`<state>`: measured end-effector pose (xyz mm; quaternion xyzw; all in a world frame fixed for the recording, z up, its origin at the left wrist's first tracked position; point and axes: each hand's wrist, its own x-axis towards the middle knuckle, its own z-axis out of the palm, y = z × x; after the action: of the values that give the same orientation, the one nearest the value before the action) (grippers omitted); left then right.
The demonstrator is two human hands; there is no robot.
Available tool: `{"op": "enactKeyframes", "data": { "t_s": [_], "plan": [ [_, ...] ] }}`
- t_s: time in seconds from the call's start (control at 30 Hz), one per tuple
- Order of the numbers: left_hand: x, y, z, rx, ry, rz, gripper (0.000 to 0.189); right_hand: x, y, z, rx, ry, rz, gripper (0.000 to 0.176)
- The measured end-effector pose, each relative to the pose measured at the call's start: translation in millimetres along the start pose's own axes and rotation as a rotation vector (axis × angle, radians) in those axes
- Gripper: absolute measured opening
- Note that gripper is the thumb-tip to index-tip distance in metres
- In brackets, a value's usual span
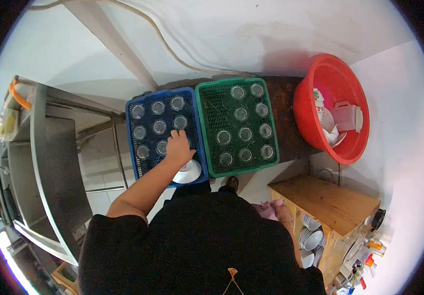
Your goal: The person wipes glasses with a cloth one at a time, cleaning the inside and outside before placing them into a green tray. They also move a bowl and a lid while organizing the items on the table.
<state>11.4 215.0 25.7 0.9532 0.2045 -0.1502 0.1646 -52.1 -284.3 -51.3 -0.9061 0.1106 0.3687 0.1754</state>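
My left hand reaches down into a blue plastic crate. Its fingers and thumb curl around a glass, which my hand mostly hides. Several clear glasses stand in rows in this crate. A white bowl sits in the crate's near right corner, just below my left wrist. Low by my right side, my right hand is closed on a pink cloth. Touching the blue crate on its right is a green plastic crate, which holds several more clear glasses.
A red basin with white dishes and a clear plastic jug stands at the right. Nearer is a wooden cabinet with stacked white bowls. At the left stands a metal rack. A cable runs along the wall.
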Motion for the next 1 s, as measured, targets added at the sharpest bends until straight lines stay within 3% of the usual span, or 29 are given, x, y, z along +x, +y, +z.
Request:
{"op": "enactKeyframes", "data": {
  "t_s": [0.17,0.23,0.27,0.37,0.47,0.5,0.57,0.7,0.77,0.8,0.87,1.0],
  "plan": [
    [16.4,-8.5,28.8,-0.049,-0.06,-0.052,0.062,-19.3,-20.9,-7.2,0.13,0.087,-0.066,0.048],
    [21.1,-12.9,37.2,-0.043,-0.036,-0.047,0.06,-29.5,-43.3,-21.2,-0.043,0.022,0.119,0.054],
    [22.2,-15.6,40.0,-0.033,-0.014,-0.042,0.057,-26.8,-37.3,-19.7,-0.047,0.021,0.112,0.054],
    [16.8,-12.6,32.5,-0.017,-0.041,-0.058,0.054,-3.5,4.8,-2.6,0.067,0.001,0.002,0.053],
    [-1.6,-8.6,18.6,-0.074,-0.007,-0.073,0.054,14.3,39.7,1.6,0.022,-0.029,-0.245,0.049],
    [-9.1,-9.1,13.9,-0.07,-0.003,-0.071,0.054,-0.9,21.8,-14.2,0.035,0.014,-0.135,0.044],
    [-27.8,-7.4,5.8,-0.139,0.239,-0.002,0.055,-16.4,14.3,-35.1,0.048,0.065,-0.021,0.04],
    [-77.1,1.9,-47.8,-0.274,0.344,-0.044,0.053,-7.6,40.2,-56.0,0.134,0.034,-0.246,0.039],
    [-99.6,-0.7,-64.7,-0.575,0.333,-0.327,0.051,-3.6,46.2,-65.5,0.109,0.025,-0.365,0.038],
    [-108.9,-4.5,-67.3,-0.579,0.352,-0.332,0.051,-12.3,33.6,-77.8,0.207,-0.031,-0.339,0.033],
    [-129.0,-12.2,-72.7,-1.587,0.167,-0.295,0.045,-42.5,-7.7,-110.6,0.298,-0.09,-0.336,0.028],
    [-186.6,12.4,-80.8,-2.091,-0.01,-0.007,0.051,-78.0,-58.7,-167.2,0.488,-0.325,-0.396,0.025]
  ]
}}
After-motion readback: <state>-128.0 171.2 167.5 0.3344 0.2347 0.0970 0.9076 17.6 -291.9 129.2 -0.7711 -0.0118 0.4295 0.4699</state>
